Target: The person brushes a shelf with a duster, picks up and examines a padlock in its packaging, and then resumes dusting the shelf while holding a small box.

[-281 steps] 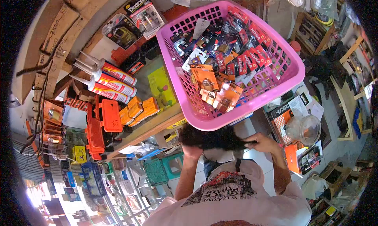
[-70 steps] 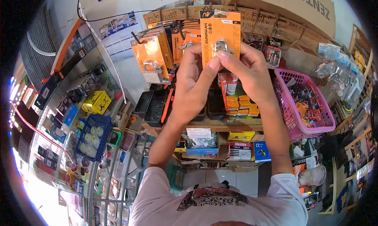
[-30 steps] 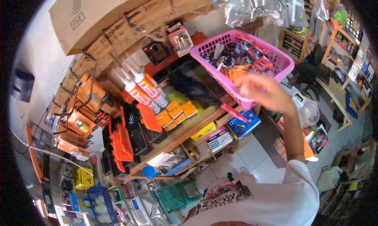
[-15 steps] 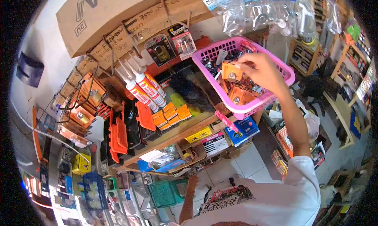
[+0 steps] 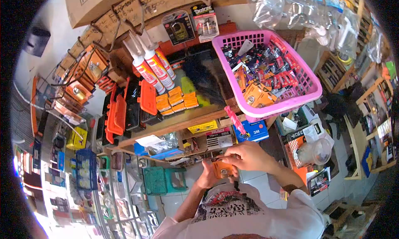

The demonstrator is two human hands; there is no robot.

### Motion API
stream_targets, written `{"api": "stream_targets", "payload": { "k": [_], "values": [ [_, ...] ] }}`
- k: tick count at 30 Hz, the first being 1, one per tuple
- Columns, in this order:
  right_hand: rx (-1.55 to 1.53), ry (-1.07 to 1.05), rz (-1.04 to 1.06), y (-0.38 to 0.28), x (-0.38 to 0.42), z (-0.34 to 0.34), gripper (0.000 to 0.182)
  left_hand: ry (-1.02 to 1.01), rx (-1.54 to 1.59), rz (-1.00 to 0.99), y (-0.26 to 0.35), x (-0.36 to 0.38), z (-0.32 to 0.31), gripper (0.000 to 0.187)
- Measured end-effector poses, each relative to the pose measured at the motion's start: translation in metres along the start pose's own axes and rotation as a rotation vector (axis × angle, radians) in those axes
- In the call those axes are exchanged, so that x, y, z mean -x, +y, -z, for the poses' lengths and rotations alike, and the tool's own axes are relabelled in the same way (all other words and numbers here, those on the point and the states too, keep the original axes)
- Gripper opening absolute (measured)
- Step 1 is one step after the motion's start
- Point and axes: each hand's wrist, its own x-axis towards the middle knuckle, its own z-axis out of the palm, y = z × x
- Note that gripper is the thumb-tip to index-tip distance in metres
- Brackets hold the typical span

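In front of my chest, a small orange card packet with a round printed or silvery mark is held between both hands. My left hand grips its left side. The fingers of my right hand are closed at its upper right edge. Beyond them, the pink plastic basket stands at the shelf's right end, filled with small dark and red packets. A similar orange card packet lies at its near end. What is inside the held packet I cannot make out.
On the wooden shelf stand sealant tubes, small orange boxes and orange-lidded black cases. A blue 3M box sits below the basket. Clear plastic bags hang at upper right. A green stool stands on the floor.
My right hand has come out of the basket with the orange card packet, down to my chest. My left hand has risen to meet it and now grips the packet too.
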Motion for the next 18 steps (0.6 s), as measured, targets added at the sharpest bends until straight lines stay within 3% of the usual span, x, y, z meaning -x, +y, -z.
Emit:
{"api": "stream_targets", "payload": {
  "k": [1,4,7,8,13,18],
  "values": [
    [0.001,-0.004,-0.03,0.002,-0.001,-0.001,0.024,0.051,0.066,-0.011,-0.011,0.002,0.007,0.103],
    [0.196,0.294,0.219,0.007,-0.007,0.006,0.037,0.171,0.275,-0.063,-0.032,0.011,0.012,0.091],
    [0.229,0.411,0.252,0.016,-0.019,0.009,0.059,0.37,0.326,-0.103,-0.037,0.018,0.005,0.087],
    [0.295,0.415,0.272,0.02,-0.026,0.008,0.074,0.414,0.341,-0.116,-0.038,0.02,0.006,0.086],
    [0.433,0.409,-0.031,0.03,-0.061,-0.007,0.078,0.626,0.346,-0.2,-0.034,0.044,0.011,0.081],
    [0.209,0.613,-0.155,0.05,-0.092,-0.028,0.071,0.662,0.371,-0.3,-0.015,0.075,0.028,0.08]
  ]
}}
